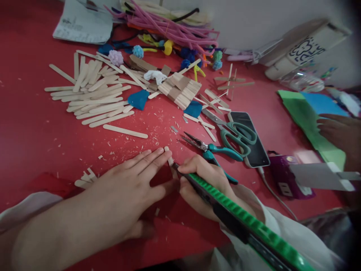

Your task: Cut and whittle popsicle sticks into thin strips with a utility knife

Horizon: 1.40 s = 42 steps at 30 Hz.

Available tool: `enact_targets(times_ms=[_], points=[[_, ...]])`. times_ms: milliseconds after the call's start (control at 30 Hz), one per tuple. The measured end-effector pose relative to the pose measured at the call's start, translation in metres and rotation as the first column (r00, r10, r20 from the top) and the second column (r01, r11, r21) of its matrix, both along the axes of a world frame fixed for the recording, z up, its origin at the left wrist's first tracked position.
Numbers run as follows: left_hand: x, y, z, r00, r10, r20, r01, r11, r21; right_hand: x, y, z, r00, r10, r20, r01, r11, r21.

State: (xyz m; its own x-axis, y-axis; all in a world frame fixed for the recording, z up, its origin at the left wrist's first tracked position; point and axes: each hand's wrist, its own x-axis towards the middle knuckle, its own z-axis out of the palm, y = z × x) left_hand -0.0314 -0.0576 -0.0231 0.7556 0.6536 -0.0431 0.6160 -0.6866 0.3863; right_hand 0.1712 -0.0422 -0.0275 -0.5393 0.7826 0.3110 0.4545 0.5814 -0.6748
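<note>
My left hand lies palm down on the red table, its fingertips and thumb pinning a wooden craft stick between them. Only the far end and a short middle part of that stick show. My right hand is closed around a green and black utility knife, whose dark tip rests at the stick beside my left thumb. The blade's edge is too small to make out. Just beyond my right hand lie teal-handled pliers. Wood shavings are scattered in front of my left hand.
A heap of craft sticks lies at the left. Green scissors overlap a phone with a cable. Pink pipe cleaners are piled at the back. Another person's hand rests on coloured sheets at the right.
</note>
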Motion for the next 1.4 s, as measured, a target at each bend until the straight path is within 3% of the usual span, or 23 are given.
enact_targets(times_ms=[167, 800, 1000, 1067, 1133, 1400], points=[[0.001, 0.001, -0.001, 1.000, -0.031, -0.007, 0.031, 0.999, 0.008, -0.002, 0.004, 0.005, 0.997, 0.076, -0.004, -0.076, 0.995, -0.061], [0.005, 0.002, 0.004, 0.998, -0.022, -0.056, 0.021, 1.000, -0.017, 0.006, -0.005, 0.004, 0.994, -0.070, -0.079, 0.057, 0.987, -0.150], [0.006, -0.005, -0.004, 1.000, 0.006, -0.013, -0.006, 1.000, 0.014, 0.011, -0.014, 0.009, 0.968, -0.044, -0.248, 0.050, 0.999, 0.018], [0.006, -0.007, -0.006, 1.000, 0.015, 0.002, -0.015, 1.000, 0.022, 0.012, -0.018, 0.012, 0.964, -0.192, -0.183, 0.184, 0.981, -0.059], [0.006, -0.007, -0.007, 1.000, 0.019, 0.012, -0.019, 1.000, 0.019, 0.012, -0.019, 0.013, 0.962, -0.246, -0.120, 0.231, 0.965, -0.121], [0.007, -0.002, -0.005, 0.999, -0.026, 0.027, 0.026, 1.000, -0.004, 0.008, -0.010, 0.004, 0.988, -0.132, -0.082, 0.117, 0.979, -0.164]])
